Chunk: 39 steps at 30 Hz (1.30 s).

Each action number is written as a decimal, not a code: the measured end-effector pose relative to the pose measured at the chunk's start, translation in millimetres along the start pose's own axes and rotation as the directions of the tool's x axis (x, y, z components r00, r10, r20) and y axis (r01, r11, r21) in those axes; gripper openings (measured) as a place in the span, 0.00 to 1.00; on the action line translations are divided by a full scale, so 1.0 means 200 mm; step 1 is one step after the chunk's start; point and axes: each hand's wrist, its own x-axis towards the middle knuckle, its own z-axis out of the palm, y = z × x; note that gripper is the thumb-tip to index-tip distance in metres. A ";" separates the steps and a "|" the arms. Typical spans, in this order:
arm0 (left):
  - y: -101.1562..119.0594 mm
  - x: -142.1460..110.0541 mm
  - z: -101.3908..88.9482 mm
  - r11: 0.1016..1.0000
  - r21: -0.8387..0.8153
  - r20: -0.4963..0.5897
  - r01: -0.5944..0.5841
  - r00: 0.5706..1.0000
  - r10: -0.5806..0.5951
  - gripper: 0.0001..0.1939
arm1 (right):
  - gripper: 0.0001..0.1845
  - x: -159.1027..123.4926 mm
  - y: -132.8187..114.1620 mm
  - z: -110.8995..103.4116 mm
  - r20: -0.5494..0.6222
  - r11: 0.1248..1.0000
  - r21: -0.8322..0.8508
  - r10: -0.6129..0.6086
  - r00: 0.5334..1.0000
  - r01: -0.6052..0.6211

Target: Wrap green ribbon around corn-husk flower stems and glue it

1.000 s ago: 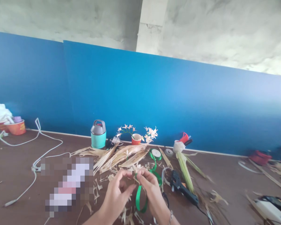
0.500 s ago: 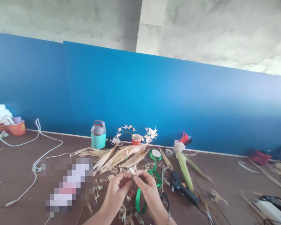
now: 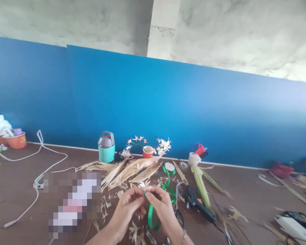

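Note:
Between my fingertips is a small pale husk flower with a bit of green at its base. My left hand pinches it from one side, my right hand from the other, the two nearly touching. A green ribbon loops down beside my right hand and runs back to its white-centred spool. Loose husk petals lie under and around my hands. Dry corn husks spread just beyond them.
Behind the husks stand a teal lidded container and a red cup with finished flowers. To the right lie a black glue gun and green husk stalks. A white cable snakes across the left, near a blurred-out object.
My hands stay pinched on the flower at nearly the same spot. More green shows at its base, and its pale petals appear more spread. The view has shifted slightly.

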 end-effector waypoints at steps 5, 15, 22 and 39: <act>0.01 0.00 0.01 1.000 0.008 -0.032 0.008 0.999 -0.007 0.15 | 0.14 -0.01 -0.01 0.02 0.009 1.000 0.019 -0.013 1.000 0.012; 0.00 0.00 -0.01 0.986 0.166 -0.070 -0.010 0.997 0.022 0.16 | 0.12 -0.02 -0.04 0.02 0.035 0.998 0.041 0.054 0.998 -0.055; 0.00 0.02 -0.04 0.988 0.149 0.023 0.045 0.999 -0.049 0.18 | 0.10 -0.03 -0.06 -0.01 0.097 0.990 0.118 0.066 0.993 -0.077; 0.00 0.01 -0.04 0.991 0.039 0.136 0.125 0.982 -0.129 0.19 | 0.08 -0.03 -0.07 0.00 0.221 0.942 0.273 0.138 0.965 -0.197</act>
